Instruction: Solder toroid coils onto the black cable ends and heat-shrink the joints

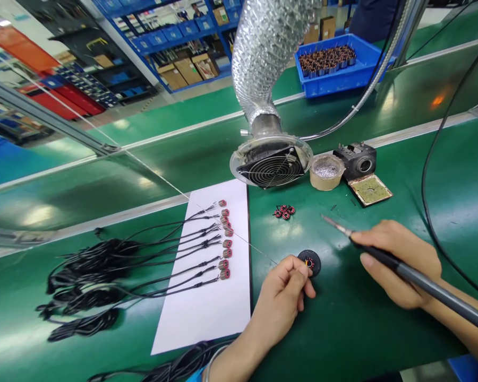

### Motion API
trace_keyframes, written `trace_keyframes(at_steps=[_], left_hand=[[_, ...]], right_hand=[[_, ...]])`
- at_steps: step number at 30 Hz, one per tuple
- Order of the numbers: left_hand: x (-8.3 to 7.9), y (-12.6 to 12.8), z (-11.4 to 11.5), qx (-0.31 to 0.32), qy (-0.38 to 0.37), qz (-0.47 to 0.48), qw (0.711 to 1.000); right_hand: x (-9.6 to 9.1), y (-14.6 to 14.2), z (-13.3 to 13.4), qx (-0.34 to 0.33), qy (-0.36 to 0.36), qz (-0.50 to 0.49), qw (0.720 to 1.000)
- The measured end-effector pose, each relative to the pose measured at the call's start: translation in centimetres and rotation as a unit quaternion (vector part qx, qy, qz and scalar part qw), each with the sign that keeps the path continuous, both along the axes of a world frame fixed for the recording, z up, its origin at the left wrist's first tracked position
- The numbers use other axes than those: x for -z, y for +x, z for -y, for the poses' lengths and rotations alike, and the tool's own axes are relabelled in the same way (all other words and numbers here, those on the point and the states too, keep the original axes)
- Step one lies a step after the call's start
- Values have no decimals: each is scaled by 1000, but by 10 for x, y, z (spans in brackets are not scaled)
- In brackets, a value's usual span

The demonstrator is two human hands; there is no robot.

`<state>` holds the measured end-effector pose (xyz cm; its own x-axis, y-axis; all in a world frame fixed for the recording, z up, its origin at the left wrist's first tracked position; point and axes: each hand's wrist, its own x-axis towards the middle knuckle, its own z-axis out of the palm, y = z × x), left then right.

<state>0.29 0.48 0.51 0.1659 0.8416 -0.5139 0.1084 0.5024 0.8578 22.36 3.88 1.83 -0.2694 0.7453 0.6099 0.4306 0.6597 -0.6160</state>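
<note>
In my right hand [402, 265] is a soldering iron [406, 268], its thin tip pointing left above the table. The fingers of my left hand [284, 292] are pinched on a thin solder wire [263, 253] that stretches in from the upper left. Just past those fingertips, a small red-and-black wound motor stator [310, 263] sits on a round black disc [316, 257]; my fingers partly cover both. Several similar stators [284, 212] lie in a cluster farther back on the green table.
Several stators [227, 244] with black cables [99, 265] lie across a white sheet [207, 313] at left. A fume extractor [274, 162] hangs over the table. Behind are a solder tub [325, 172], an iron stand [356, 159] with sponge [370, 189], and a blue bin [338, 82].
</note>
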Motion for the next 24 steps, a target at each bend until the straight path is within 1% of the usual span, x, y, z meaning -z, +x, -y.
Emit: trace_keyframes(at_steps=[2,4,5,6,7,9,12,15,17,21,24], left_hand=[[-1,-3,2,11,9,-6,1000],[-1,-6,5,25,17,-17,999],[-1,-7,7,33,20,-23,999],[-1,-8,8,39,22,-29,999],[-1,-9,10,45,23,-35,998],[-1,-11,12,56,25,-44,997],[-1,-12,12,65,23,-50,996],[-2,-13,12,61,21,-49,997],[-3,-14,12,62,22,-47,997],[-2,-15,12,67,20,-44,997],[-3,-15,11,71,26,-58,995]], right_hand=[[4,2,-24,65,52,28,996],[12,6,-48,125,91,48,987],[17,7,-58,140,96,63,984],[22,8,-65,138,92,81,983],[26,8,-68,124,84,91,985],[31,5,-63,75,68,94,990],[30,-8,-37,-6,53,82,995],[29,-25,-13,-101,-12,84,991],[32,-33,-8,-146,-61,92,983],[40,-40,-13,-179,-113,101,972],[45,-41,-17,-196,-99,84,972]])
